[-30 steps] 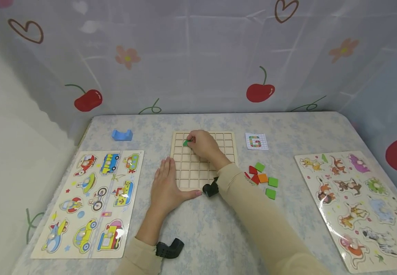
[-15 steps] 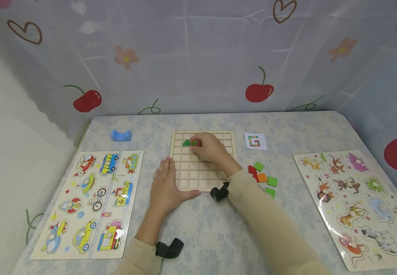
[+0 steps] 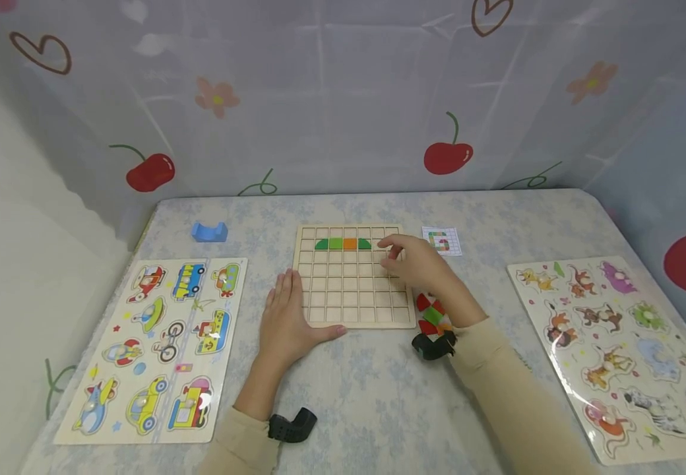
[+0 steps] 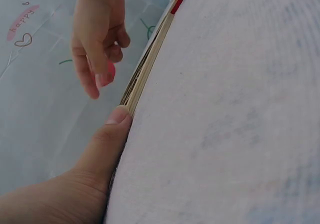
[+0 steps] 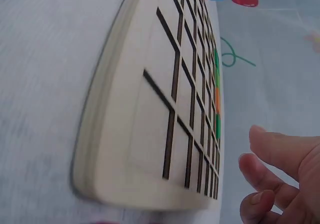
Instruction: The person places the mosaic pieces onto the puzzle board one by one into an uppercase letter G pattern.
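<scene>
Pale square wooden grid board (image 3: 351, 290) holds four flat green and orange tiles (image 3: 343, 244); left hand (image 3: 286, 323) rests flat against it, right hand (image 3: 417, 260) hovers empty, fingers relaxed.

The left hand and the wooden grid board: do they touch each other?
Touching. In the left wrist view the thumb of the left hand presses against the edge of the wooden grid board, with no gap.

A blue block (image 3: 210, 231), a vehicle puzzle (image 3: 159, 343) and an animal puzzle (image 3: 622, 349) lie on the table (image 3: 367, 402).
</scene>
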Demonstrator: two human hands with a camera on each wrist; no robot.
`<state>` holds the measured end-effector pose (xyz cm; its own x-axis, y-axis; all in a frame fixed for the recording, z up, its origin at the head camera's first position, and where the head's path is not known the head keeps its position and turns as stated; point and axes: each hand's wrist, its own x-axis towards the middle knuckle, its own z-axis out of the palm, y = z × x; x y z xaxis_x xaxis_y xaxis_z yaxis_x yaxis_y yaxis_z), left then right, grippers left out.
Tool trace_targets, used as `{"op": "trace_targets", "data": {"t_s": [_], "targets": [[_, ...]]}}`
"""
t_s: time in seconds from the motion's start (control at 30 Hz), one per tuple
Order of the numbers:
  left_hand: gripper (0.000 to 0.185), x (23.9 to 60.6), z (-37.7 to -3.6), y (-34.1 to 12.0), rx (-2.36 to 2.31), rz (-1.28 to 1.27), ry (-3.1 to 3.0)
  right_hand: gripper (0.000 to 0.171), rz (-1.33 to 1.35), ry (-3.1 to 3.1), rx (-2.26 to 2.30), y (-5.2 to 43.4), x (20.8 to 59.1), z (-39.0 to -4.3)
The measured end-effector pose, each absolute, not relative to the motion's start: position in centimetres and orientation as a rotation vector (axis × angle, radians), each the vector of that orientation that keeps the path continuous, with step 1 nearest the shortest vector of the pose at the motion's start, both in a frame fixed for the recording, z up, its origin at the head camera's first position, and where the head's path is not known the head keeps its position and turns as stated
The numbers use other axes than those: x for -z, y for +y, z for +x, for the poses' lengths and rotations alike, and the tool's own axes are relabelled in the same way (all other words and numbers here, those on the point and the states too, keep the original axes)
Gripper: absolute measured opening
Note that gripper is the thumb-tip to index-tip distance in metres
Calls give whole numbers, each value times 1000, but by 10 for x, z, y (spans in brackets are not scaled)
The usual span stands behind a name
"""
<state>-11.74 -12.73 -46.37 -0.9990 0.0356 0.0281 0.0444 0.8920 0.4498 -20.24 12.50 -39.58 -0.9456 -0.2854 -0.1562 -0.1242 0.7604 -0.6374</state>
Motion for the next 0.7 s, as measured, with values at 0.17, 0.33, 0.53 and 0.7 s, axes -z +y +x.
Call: {"op": "trace_targets", "data": {"t_s": [0.17, 0.33, 0.53, 0.7], "targets": [[142, 464, -117, -128, 726, -77, -3030, 40, -281, 2720, 920, 154, 397, -192], [142, 464, -118, -129, 708, -72, -3030, 43, -227, 2761, 854, 182, 398, -186], [143, 463, -118, -129, 720, -66, -3033, 47, -156, 2787, 731, 211, 396, -182], [142, 464, -118, -128, 719, -66, -3036, 49, -153, 2779, 668, 231, 393, -178]]}}
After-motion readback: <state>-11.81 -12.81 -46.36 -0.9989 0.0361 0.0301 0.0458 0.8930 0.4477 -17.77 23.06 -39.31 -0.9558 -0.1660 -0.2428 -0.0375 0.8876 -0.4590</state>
